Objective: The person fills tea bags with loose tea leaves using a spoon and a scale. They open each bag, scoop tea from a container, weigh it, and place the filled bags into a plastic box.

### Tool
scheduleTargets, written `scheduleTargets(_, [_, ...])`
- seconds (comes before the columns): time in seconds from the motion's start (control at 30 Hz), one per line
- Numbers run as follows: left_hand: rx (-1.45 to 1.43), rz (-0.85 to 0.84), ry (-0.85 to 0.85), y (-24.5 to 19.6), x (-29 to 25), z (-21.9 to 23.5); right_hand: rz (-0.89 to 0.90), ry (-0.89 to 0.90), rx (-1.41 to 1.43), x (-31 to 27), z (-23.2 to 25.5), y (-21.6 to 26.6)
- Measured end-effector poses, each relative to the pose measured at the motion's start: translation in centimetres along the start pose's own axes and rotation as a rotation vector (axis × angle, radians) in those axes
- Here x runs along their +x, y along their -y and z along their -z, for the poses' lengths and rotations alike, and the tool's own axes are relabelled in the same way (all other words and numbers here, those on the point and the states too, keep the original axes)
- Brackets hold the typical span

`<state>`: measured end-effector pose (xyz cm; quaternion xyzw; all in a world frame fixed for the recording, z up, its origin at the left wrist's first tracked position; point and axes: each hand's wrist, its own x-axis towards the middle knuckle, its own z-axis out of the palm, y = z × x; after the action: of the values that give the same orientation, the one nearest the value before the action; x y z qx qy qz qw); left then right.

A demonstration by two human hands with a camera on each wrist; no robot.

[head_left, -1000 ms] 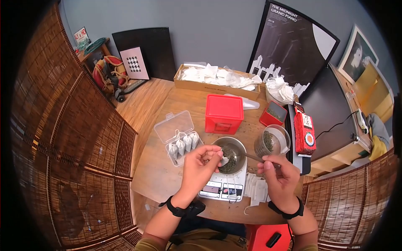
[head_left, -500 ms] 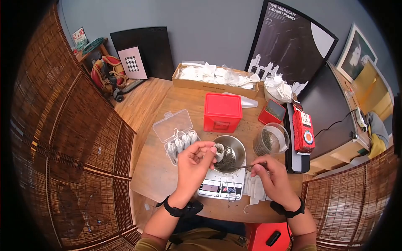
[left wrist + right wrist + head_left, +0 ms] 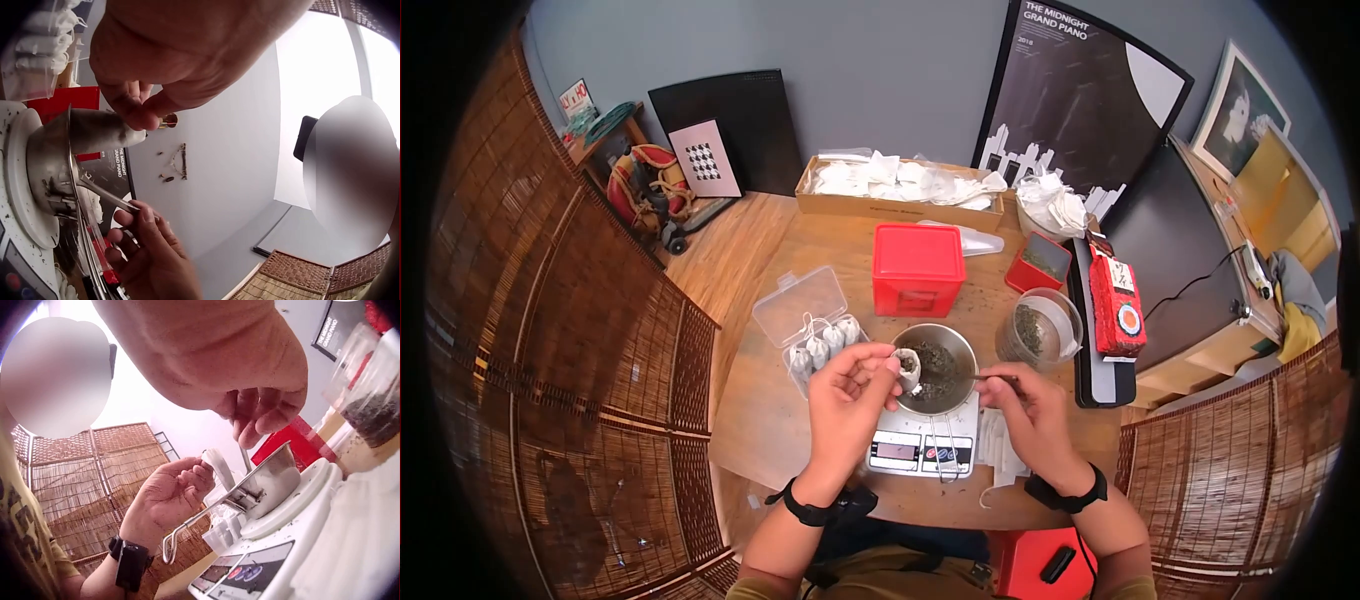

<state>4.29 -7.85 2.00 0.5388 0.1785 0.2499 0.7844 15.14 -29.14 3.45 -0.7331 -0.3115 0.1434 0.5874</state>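
My left hand (image 3: 845, 405) pinches a small white tea bag (image 3: 909, 372) by its rim, mouth upward, over the left side of a steel saucepan (image 3: 967, 352). Dark tea leaves show inside the bag's mouth. Loose tea leaves (image 3: 935, 362) cover the bottom of the pan, which stands on a white kitchen scale (image 3: 898, 454). On the right, my right hand (image 3: 1036, 418) grips a metal spoon (image 3: 107, 195) by its handle, thumb against fingers. The spoon's head dips inside the pan, hidden by the wall in the left wrist view.
Filled tea bags (image 3: 820, 347) stand in a clear plastic box left of the pan. Behind is a red tin (image 3: 918, 272). A clear tub (image 3: 1055, 345) with leaves and a small red tin (image 3: 1040, 262) sit right. Flat bags (image 3: 1003, 445) lie beside the scale.
My right hand lowered the spoon into the pan and drew it through the leaves. The tea bag has turned more upright, showing leaves in its mouth. The head view has shifted slightly.
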Motion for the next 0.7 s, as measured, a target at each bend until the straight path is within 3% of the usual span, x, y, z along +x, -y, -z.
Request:
scheduleTargets(0.1, [0.002, 0.004, -0.04, -0.3, -0.2, -0.1, 0.038, -0.115, -0.112, 0.3, 0.5, 1.4])
scheduleTargets(0.17, [-0.006, 0.012, -0.033, -0.1, -0.2, -0.1, 0.24, -0.163, -0.372, 0.4, 0.8, 2.3])
scheduleTargets(0.3, [-0.001, 0.016, -0.024, 0.0, -0.4, -0.2, 0.407, -0.112, -0.597, 0.6, 1.0, 2.1])
scheduleTargets(0.4, [0.011, 0.017, -0.025, 0.0, -0.4, -0.1, 0.333, -0.12, -0.553, 0.3, 0.6, 0.8])
scheduleTargets(0.47, [0.012, 0.045, -0.033, 0.0, -0.5, -0.2, 0.033, -0.172, -0.202, 0.2, 0.4, -1.2])
scheduleTargets(0.5, [0.013, 0.043, -0.032, 0.0, -0.5, -0.1, 0.035, -0.174, -0.201, 0.2, 0.1, -2.1])
scheduleTargets(0.57, [0.003, 0.042, -0.021, 0.1, -0.4, -0.2, -0.197, -0.219, 0.262, 0.3, -0.3, -3.8])
scheduleTargets(0.7, [0.016, 0.035, -0.022, 0.5, -0.3, -0.1, -0.286, -0.188, 0.348, 0.7, -0.3, -4.6])
